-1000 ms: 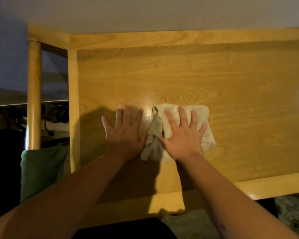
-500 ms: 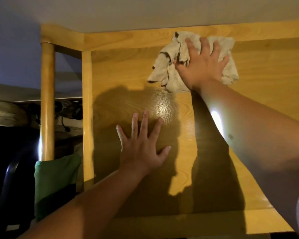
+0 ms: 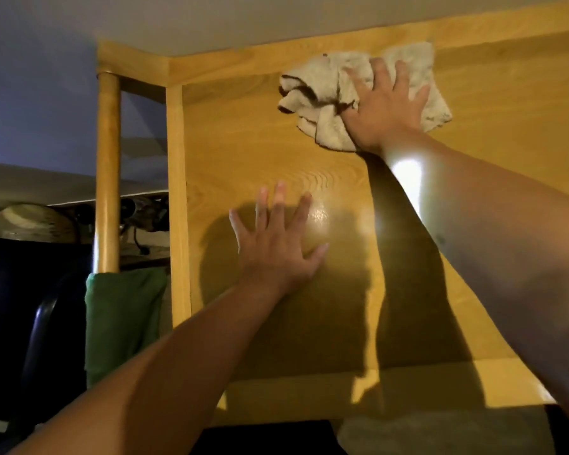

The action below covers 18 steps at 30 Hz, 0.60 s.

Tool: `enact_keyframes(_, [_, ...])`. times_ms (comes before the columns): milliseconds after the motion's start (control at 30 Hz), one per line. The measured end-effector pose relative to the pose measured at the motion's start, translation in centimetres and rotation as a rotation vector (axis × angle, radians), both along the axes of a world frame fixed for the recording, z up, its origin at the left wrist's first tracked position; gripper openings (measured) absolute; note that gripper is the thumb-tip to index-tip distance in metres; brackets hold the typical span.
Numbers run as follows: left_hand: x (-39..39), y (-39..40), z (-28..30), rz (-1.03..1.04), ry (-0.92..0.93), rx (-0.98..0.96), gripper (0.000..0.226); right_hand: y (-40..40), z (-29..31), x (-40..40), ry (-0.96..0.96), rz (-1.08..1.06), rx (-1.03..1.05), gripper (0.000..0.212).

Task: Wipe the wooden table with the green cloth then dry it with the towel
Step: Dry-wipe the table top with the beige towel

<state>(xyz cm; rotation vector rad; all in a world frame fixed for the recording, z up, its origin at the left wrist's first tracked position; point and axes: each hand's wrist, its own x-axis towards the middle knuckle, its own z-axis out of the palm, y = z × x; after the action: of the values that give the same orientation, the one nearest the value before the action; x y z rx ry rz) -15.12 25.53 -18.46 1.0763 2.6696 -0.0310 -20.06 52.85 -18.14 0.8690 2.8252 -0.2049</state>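
Note:
The wooden table (image 3: 493,165) fills most of the view, its top shiny with grain. A crumpled beige towel (image 3: 319,93) lies near the table's far edge. My right hand (image 3: 386,106) presses flat on the towel with fingers spread, arm stretched out. My left hand (image 3: 276,247) rests flat on the bare tabletop nearer to me, fingers apart, holding nothing. The green cloth (image 3: 122,320) hangs off the table's left side, below a round wooden post (image 3: 107,175).
A raised wooden rim (image 3: 178,198) runs along the table's left side and far edge. Left of the table are a dark blue chair (image 3: 30,307) and a straw hat (image 3: 23,221). A pale wall stands behind.
My right hand pushed the towel from the middle of the table up to the far edge, then drew it back slightly. My left hand stayed flat on the tabletop.

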Motion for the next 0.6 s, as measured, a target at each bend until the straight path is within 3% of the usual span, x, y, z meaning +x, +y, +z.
enact_keyframes(167, [0.4,-0.6,0.3,-0.014,0.027,0.064,0.069,-4.7,0.5,9.2,-0.028,0.027,0.009,0.070])
enact_keyframes(333, [0.0,-0.5,-0.2,0.009,-0.012,0.008,0.068,-9.8,1.3,19.0,-0.073,0.038,0.000,0.077])
enact_keyframes(600, [0.6,-0.6,-0.3,0.023,0.023,0.085,0.067,-16.2,2.5,32.0,-0.121,-0.004,-0.029,0.085])
